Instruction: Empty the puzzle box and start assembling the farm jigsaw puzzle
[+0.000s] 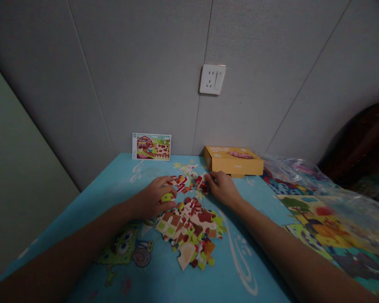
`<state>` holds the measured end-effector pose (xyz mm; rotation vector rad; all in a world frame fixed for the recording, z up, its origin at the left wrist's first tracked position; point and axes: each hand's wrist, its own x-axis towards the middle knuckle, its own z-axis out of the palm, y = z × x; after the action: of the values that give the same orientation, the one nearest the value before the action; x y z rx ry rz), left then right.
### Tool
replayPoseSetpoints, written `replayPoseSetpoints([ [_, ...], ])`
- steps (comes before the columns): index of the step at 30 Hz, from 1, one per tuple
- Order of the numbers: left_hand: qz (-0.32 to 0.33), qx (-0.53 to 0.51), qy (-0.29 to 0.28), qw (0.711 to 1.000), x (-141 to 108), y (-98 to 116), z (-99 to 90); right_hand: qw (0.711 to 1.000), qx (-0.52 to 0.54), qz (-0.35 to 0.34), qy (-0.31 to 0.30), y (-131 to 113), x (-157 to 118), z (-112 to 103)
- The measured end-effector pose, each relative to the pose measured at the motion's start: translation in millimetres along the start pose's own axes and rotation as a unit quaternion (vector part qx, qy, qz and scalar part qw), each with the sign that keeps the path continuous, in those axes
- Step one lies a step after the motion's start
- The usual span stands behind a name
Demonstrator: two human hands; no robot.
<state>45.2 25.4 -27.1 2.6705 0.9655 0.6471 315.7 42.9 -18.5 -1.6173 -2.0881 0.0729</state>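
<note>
Loose jigsaw puzzle pieces (194, 227) lie heaped in the middle of the blue table (110, 189). At the heap's left edge is my left hand (153, 198), its fingers spread and slightly curled. A green puzzle piece (167, 197) shows between its thumb and fingers; whether it is gripped is unclear. On the far right side of the heap, my right hand (222, 188) is closed, with its fingertips on a red puzzle piece (203, 183). A smaller group of red and white pieces (182, 183) lies between both hands.
A picture card (151, 147) of a barn and cow leans against the wall at the back. Right of it lies a yellow box (235, 160). Printed picture sheets (318, 223) and clear plastic bags (363, 214) cover the right side. A socket (212, 79) sits on the wall.
</note>
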Motion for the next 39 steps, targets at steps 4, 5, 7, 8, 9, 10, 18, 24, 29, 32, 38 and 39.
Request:
replayPoseSetpoints([
  [4,0.013,-0.006,0.008,1.0,-0.6,1.1,-3.1,0.997,-0.065,0.003,0.047,0.8,-1.1,-3.0],
  [5,0.023,-0.005,-0.001,1.0,-1.1,1.2,-3.8,0.997,-0.053,-0.011,0.057,-1.7,-2.5,-5.6],
  [7,0.047,0.002,-0.024,0.999,-1.9,2.4,-5.0,0.997,0.007,-0.078,0.027,-10.1,-7.4,-12.1],
  [8,0.059,0.004,-0.034,0.998,-2.1,3.9,-5.8,0.99,0.046,-0.129,-0.014,-15.5,-10.7,-15.1],
  [9,0.072,0.002,-0.04,0.997,-2.0,6.4,-6.9,0.979,0.075,-0.182,-0.059,-21.1,-14.4,-17.7],
  [10,0.085,-0.004,-0.038,0.996,-1.7,10.0,-8.4,0.964,0.091,-0.231,-0.099,-26.3,-18.1,-19.7],
  [18,0.151,-0.032,-0.046,0.987,-1.0,47.1,-16.4,0.925,0.084,-0.333,-0.165,-34.6,-27.9,-23.6],
  [24,0.128,-0.022,-0.076,0.989,-0.9,39.9,-13.3,0.927,0.093,-0.323,-0.165,-27.7,-22.2,-19.4],
  [29,0.108,-0.025,-0.044,0.993,-0.7,34.8,-12.4,0.938,0.092,-0.3,-0.15,-29.4,-22.8,-17.9],
  [32,0.122,-0.041,-0.009,0.992,0.1,33.9,-11.3,0.941,0.094,-0.292,-0.141,-29.4,-23.5,-16.4],
  [38,0.107,-0.03,0.096,0.989,2.0,26.1,-11.1,0.968,0.044,-0.234,-0.079,-21.0,-16.0,-13.3],
  [39,0.099,-0.026,0.118,0.988,2.3,24.7,-11.3,0.974,0.028,-0.213,-0.07,-19.1,-14.3,-12.7],
])
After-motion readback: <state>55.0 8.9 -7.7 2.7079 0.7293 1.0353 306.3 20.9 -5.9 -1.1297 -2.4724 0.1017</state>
